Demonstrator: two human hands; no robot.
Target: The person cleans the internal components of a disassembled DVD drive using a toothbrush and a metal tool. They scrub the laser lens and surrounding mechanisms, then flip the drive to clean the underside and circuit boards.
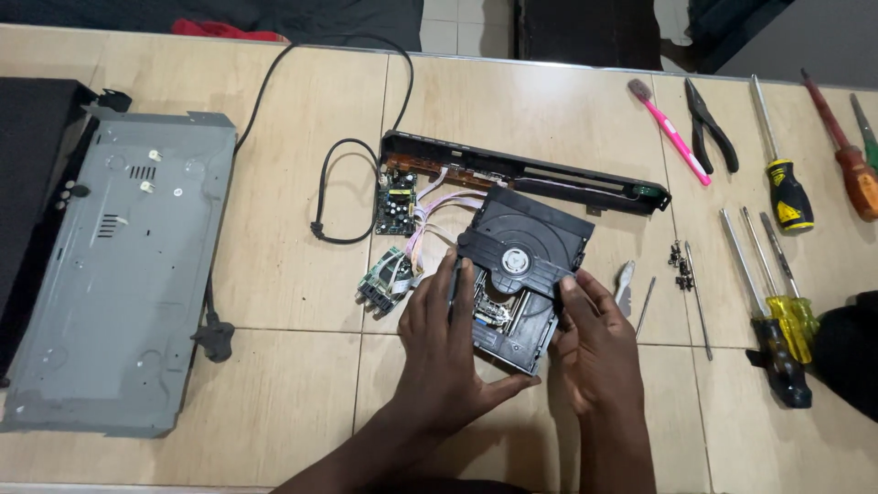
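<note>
Left hand [444, 352] and right hand [594, 343] both gripped the black disc drive [526, 265], fingers curled around its edges, above the tiled table [274, 274].

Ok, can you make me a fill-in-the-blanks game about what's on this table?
1. Both hands, the left hand and the right hand, hold the black ____ drive.
2. The toothbrush by the pliers has a ____ handle.
3. The grey metal cover lies on the ____ side of the table.
4. The small circuit boards join the drive by pale ____.

Missing words: disc; pink; left; wires
</note>
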